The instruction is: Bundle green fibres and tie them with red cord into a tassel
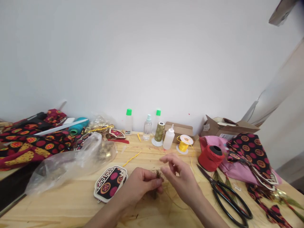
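My left hand (140, 185) is closed in a pinch on a small olive-green tassel (158, 177) just above the wooden table (71, 205). My right hand (181, 179) hovers right beside it, fingers bent and pinched near the tassel's top; a thin yellow thread seems to run from there to the yellow spool (184, 144). To the left of my left hand, flat on the table, lies a patterned fabric-covered cutout (109, 183).
Black scissors (228, 196) lie to the right, with a red thread cone (211, 157) and patterned fabric (251, 155) beyond. Squeeze bottles (169, 137), an olive thread cone (159, 133) and cardboard boxes (225, 126) line the wall. A clear plastic bag (71, 161) and more fabric (30, 142) are left.
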{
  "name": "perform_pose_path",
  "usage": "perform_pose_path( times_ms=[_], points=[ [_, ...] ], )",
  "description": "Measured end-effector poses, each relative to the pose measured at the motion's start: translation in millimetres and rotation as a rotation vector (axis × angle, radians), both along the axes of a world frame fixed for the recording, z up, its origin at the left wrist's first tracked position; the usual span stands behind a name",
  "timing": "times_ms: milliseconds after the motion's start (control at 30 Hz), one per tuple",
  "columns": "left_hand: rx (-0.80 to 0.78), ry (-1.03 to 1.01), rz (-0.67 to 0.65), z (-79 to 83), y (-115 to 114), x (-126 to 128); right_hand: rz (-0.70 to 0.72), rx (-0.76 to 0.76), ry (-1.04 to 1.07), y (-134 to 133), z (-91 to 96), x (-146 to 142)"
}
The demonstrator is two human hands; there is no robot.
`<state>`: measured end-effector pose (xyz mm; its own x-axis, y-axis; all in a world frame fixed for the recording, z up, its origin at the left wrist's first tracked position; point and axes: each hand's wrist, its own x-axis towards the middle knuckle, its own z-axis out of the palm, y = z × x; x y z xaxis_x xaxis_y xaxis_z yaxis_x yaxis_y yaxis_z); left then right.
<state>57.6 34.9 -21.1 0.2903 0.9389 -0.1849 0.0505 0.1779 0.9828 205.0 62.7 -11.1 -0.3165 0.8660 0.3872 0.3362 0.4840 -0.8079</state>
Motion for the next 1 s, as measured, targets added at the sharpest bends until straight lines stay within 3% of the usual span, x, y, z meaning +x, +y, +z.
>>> perform_pose_path(
  times_ms=[167, 467, 567, 700, 1000],
  points=[
    [-0.094, -0.158, 0.107, -1.7, 2, -1, -0.076, -0.148, 0.211, 6, -5.7, 1],
    [0.036, -0.33, 0.269, 8.0, 2, -2, 0.093, -0.231, 0.273, -12, -23.9, -25],
    [0.055, -0.351, 0.31, 7.0, 3, -2, 0.086, -0.207, 0.299, -12, -24.0, -26],
    [-0.037, -0.364, 0.234, 7.0, 1, 0, -0.046, -0.126, 0.283, -8, -17.1, -22],
    [-0.164, -0.372, 0.094, 5.7, -1, 4, -0.06, -0.152, 0.237, -6, -4.5, -11]
  ],
)
